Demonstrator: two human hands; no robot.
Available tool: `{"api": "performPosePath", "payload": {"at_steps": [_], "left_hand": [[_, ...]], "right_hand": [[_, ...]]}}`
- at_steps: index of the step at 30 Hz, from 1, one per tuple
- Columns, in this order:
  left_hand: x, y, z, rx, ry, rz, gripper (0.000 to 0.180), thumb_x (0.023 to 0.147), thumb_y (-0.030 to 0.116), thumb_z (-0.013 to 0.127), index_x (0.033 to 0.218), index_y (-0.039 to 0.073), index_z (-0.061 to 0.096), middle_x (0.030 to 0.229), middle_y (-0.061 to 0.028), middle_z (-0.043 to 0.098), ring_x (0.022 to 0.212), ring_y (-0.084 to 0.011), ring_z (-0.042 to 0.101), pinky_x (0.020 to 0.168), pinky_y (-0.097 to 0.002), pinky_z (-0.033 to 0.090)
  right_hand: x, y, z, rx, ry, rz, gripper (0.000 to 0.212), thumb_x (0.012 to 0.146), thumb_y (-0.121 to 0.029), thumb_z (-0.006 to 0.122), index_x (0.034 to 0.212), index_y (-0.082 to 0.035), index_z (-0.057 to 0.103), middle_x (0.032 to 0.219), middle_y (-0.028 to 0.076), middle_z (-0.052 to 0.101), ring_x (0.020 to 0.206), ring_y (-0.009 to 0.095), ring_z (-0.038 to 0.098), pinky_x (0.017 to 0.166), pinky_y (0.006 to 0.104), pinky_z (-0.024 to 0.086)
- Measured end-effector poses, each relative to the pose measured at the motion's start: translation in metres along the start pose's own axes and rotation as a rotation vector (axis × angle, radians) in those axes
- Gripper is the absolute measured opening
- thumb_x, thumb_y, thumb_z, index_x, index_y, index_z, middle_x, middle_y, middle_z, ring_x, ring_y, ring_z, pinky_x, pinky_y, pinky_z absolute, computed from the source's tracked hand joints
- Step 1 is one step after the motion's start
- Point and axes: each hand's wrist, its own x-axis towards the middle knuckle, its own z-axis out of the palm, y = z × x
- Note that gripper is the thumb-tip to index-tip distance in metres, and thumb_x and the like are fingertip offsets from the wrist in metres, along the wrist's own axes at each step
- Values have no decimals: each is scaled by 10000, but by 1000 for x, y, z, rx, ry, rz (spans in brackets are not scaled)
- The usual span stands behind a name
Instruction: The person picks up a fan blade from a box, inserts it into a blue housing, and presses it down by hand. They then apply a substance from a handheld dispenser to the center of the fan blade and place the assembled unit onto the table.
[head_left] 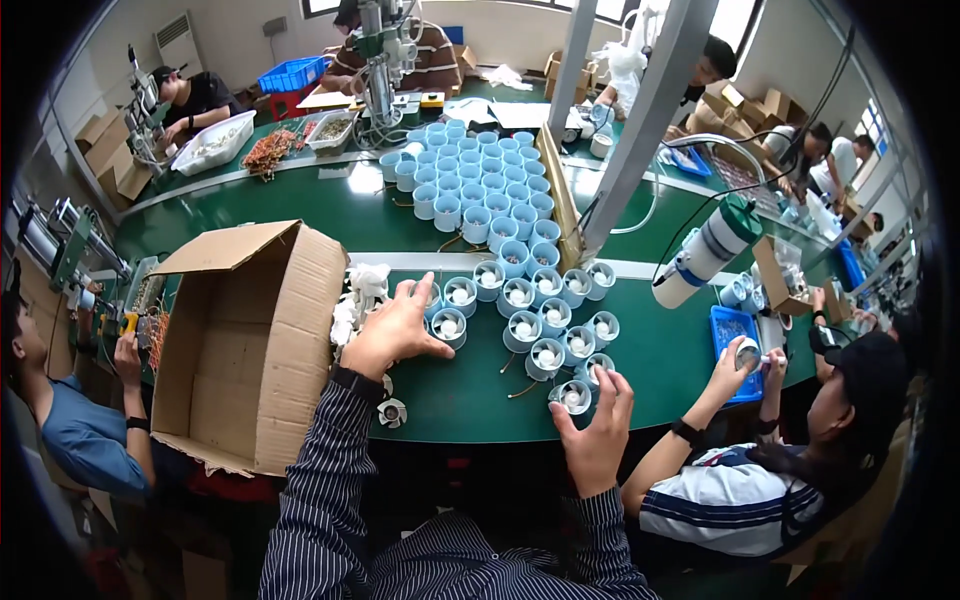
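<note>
My left hand is open, thumb and fingers spread, beside a light-blue round fan housing with a white impeller. Another blue housing shows partly behind its fingers. My right hand is also open, its thumb and fingers apart at the near side of a blue fan close to the table's front edge; whether it touches the fan I cannot tell. Between and beyond my hands stand several more fans with white blades. Loose white impellers lie near my left wrist.
An open cardboard box stands left of my left arm, a pile of white impellers beside it. Many blue housings crowd the green table farther off. A white-green cylindrical tool hangs at right. Co-workers sit on both sides.
</note>
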Motion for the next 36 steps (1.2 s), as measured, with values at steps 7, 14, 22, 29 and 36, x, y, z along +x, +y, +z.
{"api": "performPosePath", "payload": {"at_steps": [7,14,22,29,36], "left_hand": [[24,22,29,-32,-80,141,1272,672,395,1032,1714,103,364,1565,-249,503,1353,-483,629,1127,-514,557],[19,73,58,27,-84,186,1174,717,398,1013,1672,78,407,1468,-289,527,1211,-504,704,1020,-525,612],[24,115,75,-45,-137,205,1139,774,423,971,1666,22,387,1403,-326,535,1124,-527,723,966,-531,630],[43,173,101,-64,-140,244,1024,825,385,919,1609,-19,400,1359,-398,524,1107,-588,709,955,-565,632],[65,241,140,-125,-131,261,967,845,372,899,1562,-45,402,1362,-431,510,1092,-620,701,936,-571,638]], "right_hand": [[9,-4,9,180,-228,140,1025,826,-353,958,1658,-64,434,1644,274,464,1384,498,618,1047,519,609],[3,3,13,155,-229,97,1020,818,-331,964,1655,-68,444,1675,281,431,1404,500,601,1067,527,591],[5,22,2,103,-191,138,943,813,-280,968,1601,-57,500,1649,275,443,1428,498,571,1117,528,556],[15,45,-12,31,-140,244,843,797,-210,970,1517,-37,567,1596,243,491,1417,472,575,1151,509,526],[31,89,-7,-27,37,374,778,806,-89,928,1504,-41,586,1595,211,506,1415,452,571,1168,508,501]]}}
